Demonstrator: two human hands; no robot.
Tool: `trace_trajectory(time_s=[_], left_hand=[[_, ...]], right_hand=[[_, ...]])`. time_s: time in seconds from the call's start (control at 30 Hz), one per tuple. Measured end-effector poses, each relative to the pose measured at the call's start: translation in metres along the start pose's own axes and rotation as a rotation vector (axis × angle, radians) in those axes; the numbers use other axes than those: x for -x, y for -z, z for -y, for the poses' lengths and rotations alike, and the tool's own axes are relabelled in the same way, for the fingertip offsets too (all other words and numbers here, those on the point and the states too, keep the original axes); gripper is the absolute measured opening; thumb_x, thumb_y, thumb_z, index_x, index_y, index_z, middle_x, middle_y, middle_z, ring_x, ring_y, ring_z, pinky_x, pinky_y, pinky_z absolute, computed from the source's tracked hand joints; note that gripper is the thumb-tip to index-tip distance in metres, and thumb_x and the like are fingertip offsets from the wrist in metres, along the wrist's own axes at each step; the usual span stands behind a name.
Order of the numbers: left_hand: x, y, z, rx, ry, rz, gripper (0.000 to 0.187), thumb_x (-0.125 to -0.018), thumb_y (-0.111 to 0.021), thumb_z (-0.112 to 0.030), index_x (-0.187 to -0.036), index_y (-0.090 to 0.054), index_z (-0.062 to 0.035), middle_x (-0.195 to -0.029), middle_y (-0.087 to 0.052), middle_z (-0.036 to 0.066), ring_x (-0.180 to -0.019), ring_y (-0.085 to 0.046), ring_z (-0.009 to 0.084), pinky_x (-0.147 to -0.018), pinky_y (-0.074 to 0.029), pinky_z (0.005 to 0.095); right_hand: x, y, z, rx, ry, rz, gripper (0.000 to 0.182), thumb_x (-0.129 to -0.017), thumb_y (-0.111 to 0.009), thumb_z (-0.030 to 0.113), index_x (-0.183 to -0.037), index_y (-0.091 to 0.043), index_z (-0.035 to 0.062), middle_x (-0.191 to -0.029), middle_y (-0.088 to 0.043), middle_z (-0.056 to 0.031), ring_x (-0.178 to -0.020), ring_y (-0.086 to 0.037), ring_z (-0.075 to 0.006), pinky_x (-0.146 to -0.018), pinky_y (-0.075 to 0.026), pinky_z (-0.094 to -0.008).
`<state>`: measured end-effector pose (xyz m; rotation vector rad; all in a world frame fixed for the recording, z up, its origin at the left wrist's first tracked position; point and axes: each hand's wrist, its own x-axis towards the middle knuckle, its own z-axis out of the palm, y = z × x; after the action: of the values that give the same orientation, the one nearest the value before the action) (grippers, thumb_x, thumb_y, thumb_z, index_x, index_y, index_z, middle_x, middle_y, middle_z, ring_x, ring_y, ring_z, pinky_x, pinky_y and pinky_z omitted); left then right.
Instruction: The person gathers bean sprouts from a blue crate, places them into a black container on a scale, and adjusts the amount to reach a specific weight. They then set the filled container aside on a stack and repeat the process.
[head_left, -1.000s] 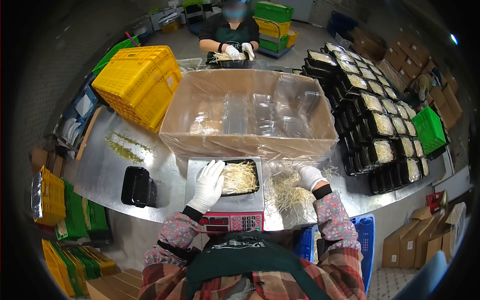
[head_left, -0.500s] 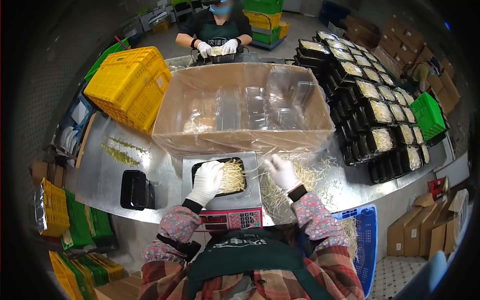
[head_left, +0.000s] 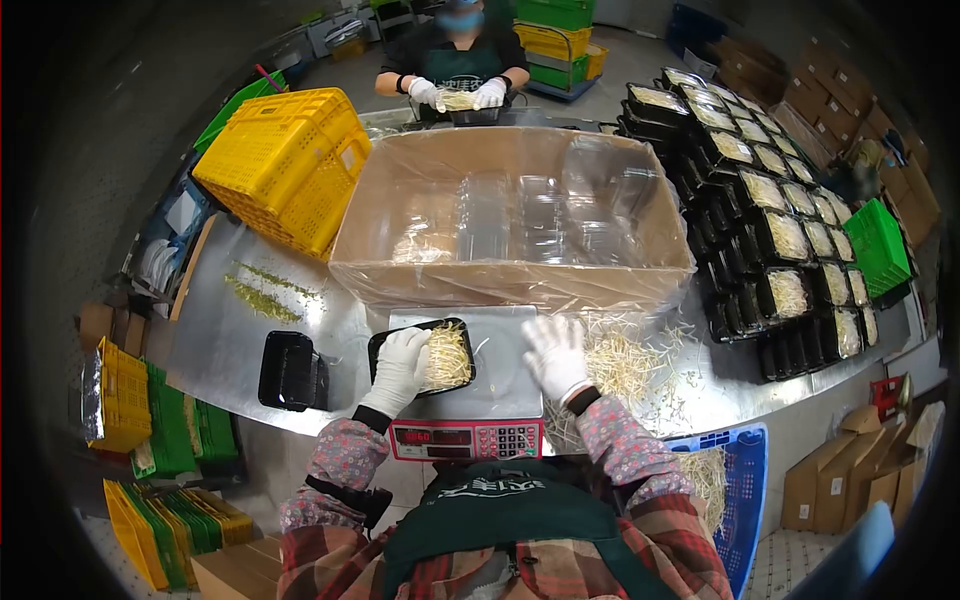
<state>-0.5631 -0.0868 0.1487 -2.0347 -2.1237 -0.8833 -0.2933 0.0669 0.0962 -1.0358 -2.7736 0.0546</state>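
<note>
Left hand (head_left: 398, 368), white glove, gripped the left edge of a black plastic tray (head_left: 424, 356) heaped with pale stringy bean sprouts; tray sat tilted, overhanging the left edge of the scale (head_left: 470, 385). Scale: flat brushed-metal platter, red front panel with keypad; display digits were too blurry to read. Right hand (head_left: 556, 352), white glove, lay open and flat at the platter's right edge, holding nothing. Loose sprouts (head_left: 625, 360) were strewn on the steel table (head_left: 215, 340) right of it. Stack of empty black trays (head_left: 291, 371) stood near the table's front edge, left of the scale. Cardboard box (head_left: 510, 215) with clear plastic liner stood behind the scale.
</note>
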Motion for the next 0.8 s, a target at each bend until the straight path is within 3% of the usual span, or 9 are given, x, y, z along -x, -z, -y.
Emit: trace_trajectory(time_s=[0.07,0.13,0.2,0.27,0.5,0.53,0.67,0.77,0.8], left_hand=[[-0.002,-0.010,-0.002,-0.020,0.030,0.033,0.029,-0.085,-0.059,-0.011,-0.114,-0.059,-0.0055,-0.106,-0.059,0.012,-0.101,-0.054,0.0336,-0.088,-0.043,0.0444],[-0.012,-0.018,-0.014,0.013,-0.026,0.066,0.031,-0.087,-0.057,-0.015,-0.116,-0.059,-0.0054,-0.110,-0.058,0.012,-0.103,-0.053,0.0324,-0.089,-0.042,0.0448],[-0.022,-0.035,-0.032,0.049,-0.100,0.030,0.033,-0.088,-0.056,-0.017,-0.118,-0.058,-0.0057,-0.113,-0.058,0.013,-0.105,-0.053,0.0322,-0.090,-0.042,0.0449],[-0.033,-0.049,-0.050,0.090,-0.073,0.090,0.038,-0.085,-0.057,-0.020,-0.120,-0.057,-0.0058,-0.116,-0.057,0.013,-0.108,-0.052,0.0325,-0.092,-0.042,0.0448],[-0.044,-0.065,-0.060,0.036,-0.062,0.223,0.039,-0.082,-0.058,-0.027,-0.116,-0.058,-0.0078,-0.111,-0.057,0.011,-0.105,-0.052,0.0317,-0.089,-0.042,0.0455],[-0.035,-0.080,-0.048,0.011,-0.078,0.153,0.040,-0.081,-0.061,-0.024,-0.117,-0.058,-0.0077,-0.112,-0.057,0.011,-0.106,-0.051,0.0328,-0.088,-0.042,0.0468],[-0.042,-0.046,-0.070,0.171,-0.045,0.087,0.039,-0.086,-0.064,-0.023,-0.118,-0.057,-0.0016,-0.111,-0.060,0.016,-0.103,-0.054,0.0349,-0.088,-0.043,0.0457],[-0.045,-0.027,-0.080,0.149,-0.027,-0.006,0.046,-0.082,-0.069,-0.019,-0.122,-0.056,-0.0002,-0.120,-0.059,0.017,-0.112,-0.054,0.0350,-0.097,-0.042,0.0448],[-0.043,-0.021,-0.081,0.144,-0.005,-0.058,0.045,-0.082,-0.069,-0.017,-0.122,-0.056,-0.0012,-0.119,-0.059,0.018,-0.113,-0.054,0.0360,-0.099,-0.042,0.0442]], right_hand=[[-0.018,0.017,-0.023,0.087,-0.251,0.040,0.061,-0.093,-0.054,0.034,-0.146,-0.038,0.0093,-0.151,-0.036,-0.0173,-0.140,-0.029,-0.0394,-0.113,-0.018,-0.0604],[-0.026,0.037,-0.014,-0.073,-0.192,-0.169,0.059,-0.093,-0.056,0.032,-0.143,-0.041,0.0047,-0.143,-0.043,-0.0230,-0.135,-0.038,-0.0393,-0.111,-0.027,-0.0544],[-0.034,0.064,0.026,-0.775,0.000,-0.371,0.061,-0.093,-0.056,0.033,-0.144,-0.039,0.0028,-0.135,-0.050,-0.0247,-0.128,-0.046,-0.0388,-0.107,-0.036,-0.0455],[-0.032,0.075,0.051,-0.711,0.198,-0.286,0.065,-0.094,-0.058,0.024,-0.147,-0.030,-0.0002,-0.131,-0.053,-0.0241,-0.119,-0.054,-0.0375,-0.101,-0.043,-0.0390],[-0.051,0.050,0.060,-0.580,0.039,0.119,0.087,-0.094,-0.046,0.056,-0.144,-0.026,-0.0120,-0.100,-0.061,-0.0306,-0.090,-0.062,-0.0421,-0.080,-0.050,-0.0469],[-0.054,0.059,0.051,-0.614,0.044,0.283,0.081,-0.095,-0.049,0.051,-0.144,-0.027,-0.0093,-0.110,-0.060,-0.0332,-0.101,-0.060,-0.0444,-0.089,-0.048,-0.0457],[-0.089,0.099,0.001,-0.690,0.278,0.125,0.067,-0.091,-0.058,0.049,-0.139,-0.047,0.0023,-0.107,-0.067,-0.0250,-0.099,-0.065,-0.0380,-0.087,-0.051,-0.0411],[-0.152,0.111,-0.059,-0.652,0.093,-0.200,0.057,-0.086,-0.066,0.039,-0.133,-0.055,0.0071,-0.119,-0.064,-0.0209,-0.108,-0.063,-0.0337,-0.095,-0.048,-0.0402],[-0.173,0.114,-0.080,-0.600,-0.092,-0.127,0.063,-0.083,-0.069,0.037,-0.135,-0.052,0.0059,-0.125,-0.061,-0.0198,-0.117,-0.057,-0.0334,-0.101,-0.045,-0.0392]])
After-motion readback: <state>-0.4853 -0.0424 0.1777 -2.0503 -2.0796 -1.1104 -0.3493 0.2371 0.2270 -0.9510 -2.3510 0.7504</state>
